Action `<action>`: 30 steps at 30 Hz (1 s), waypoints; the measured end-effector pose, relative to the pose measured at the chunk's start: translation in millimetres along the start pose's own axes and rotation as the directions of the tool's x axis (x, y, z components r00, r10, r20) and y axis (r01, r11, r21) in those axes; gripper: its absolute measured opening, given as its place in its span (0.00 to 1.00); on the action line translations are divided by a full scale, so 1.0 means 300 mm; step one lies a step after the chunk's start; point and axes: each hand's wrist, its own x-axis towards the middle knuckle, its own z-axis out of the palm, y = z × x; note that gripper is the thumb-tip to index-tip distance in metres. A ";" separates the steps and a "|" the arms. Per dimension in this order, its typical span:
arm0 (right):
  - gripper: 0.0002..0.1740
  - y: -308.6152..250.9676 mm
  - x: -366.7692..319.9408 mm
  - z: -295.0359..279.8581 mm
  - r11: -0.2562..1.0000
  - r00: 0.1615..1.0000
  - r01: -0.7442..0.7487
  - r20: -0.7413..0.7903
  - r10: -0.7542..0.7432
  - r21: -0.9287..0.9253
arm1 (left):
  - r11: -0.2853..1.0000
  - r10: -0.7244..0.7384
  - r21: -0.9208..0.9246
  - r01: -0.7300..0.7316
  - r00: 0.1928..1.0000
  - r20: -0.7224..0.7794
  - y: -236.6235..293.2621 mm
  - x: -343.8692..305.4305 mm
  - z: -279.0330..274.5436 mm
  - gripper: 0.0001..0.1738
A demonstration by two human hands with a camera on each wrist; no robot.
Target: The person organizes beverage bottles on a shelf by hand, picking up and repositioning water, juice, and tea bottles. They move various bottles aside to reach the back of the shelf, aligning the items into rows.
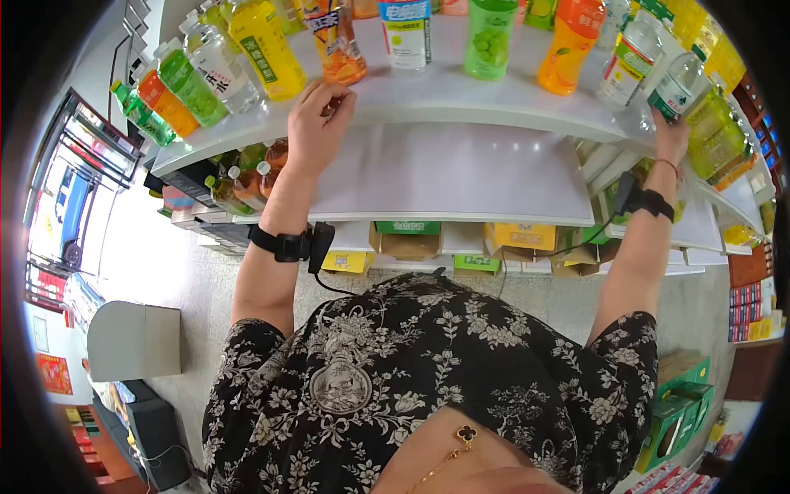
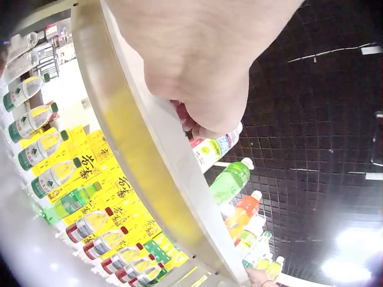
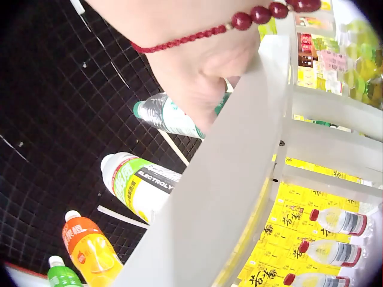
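Note:
At the right end of the curved white shelf (image 1: 461, 107), my right hand (image 1: 671, 136) grips a clear water bottle (image 1: 676, 89) with a green label, low on its body. The right wrist view shows that bottle (image 3: 170, 113) with its green cap, its base hidden behind hand and shelf edge. My left hand (image 1: 317, 123) rests at the shelf's front edge, fingers loosely curled and holding nothing. Just behind its fingertips stands an orange drink bottle with a dark label (image 1: 336, 49). A yellow drink bottle (image 1: 267, 58) is to its left.
Along the top shelf stand a white-labelled bottle (image 1: 406, 37), a green grape drink (image 1: 491, 41), an orange juice bottle (image 1: 569, 49) and an electrolyte drink (image 1: 629, 62). Brown tea bottles (image 1: 245, 185) sit on the lower shelf (image 1: 461, 173) at left. Open cartons (image 1: 522, 236) lie underneath.

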 end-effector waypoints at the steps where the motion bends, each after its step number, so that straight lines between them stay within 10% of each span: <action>1: 0.41 0.020 -0.010 0.001 1.000 1.000 -0.001 0.004 0.001 0.011 | 1.000 0.003 0.025 -0.003 1.000 -0.007 -0.010 -0.015 -0.033 0.03; 7: 0.38 0.197 -0.008 -0.032 0.984 0.952 0.105 -0.302 -0.057 0.145 | 0.970 0.092 0.230 -0.080 0.995 -0.041 -0.054 -0.065 -0.161 0.04; 10: 0.35 0.196 -0.023 -0.103 0.993 0.954 0.121 -0.275 -0.118 -0.004 | 0.947 0.101 0.311 -0.084 0.994 -0.038 -0.041 -0.101 -0.208 0.05; 12: 0.29 0.138 -0.078 -0.178 0.984 0.983 -0.098 -0.142 0.119 0.148 | 0.921 0.073 0.387 -0.045 0.996 -0.057 -0.037 -0.132 -0.241 0.06; 15: 0.22 0.196 -0.231 -0.156 0.987 0.940 0.137 -0.327 -0.102 0.084 | 0.864 0.091 0.502 -0.032 0.991 -0.094 -0.047 -0.186 -0.272 0.06; 17: 0.19 0.129 -0.390 -0.150 0.933 0.967 0.057 -0.251 0.037 0.355 | 0.874 0.024 0.486 0.009 0.998 -0.062 -0.033 -0.218 -0.300 0.04; 24: 0.16 -0.031 -0.732 -0.064 0.897 0.977 -0.214 0.059 0.207 0.386 | 0.874 -0.028 0.481 0.068 0.995 -0.091 -0.075 -0.283 -0.448 0.03; 30: 0.16 0.020 -0.719 -0.002 0.861 0.990 -0.126 0.112 0.080 0.494 | 0.833 0.092 0.553 -0.004 0.987 -0.133 -0.085 -0.286 -0.427 0.12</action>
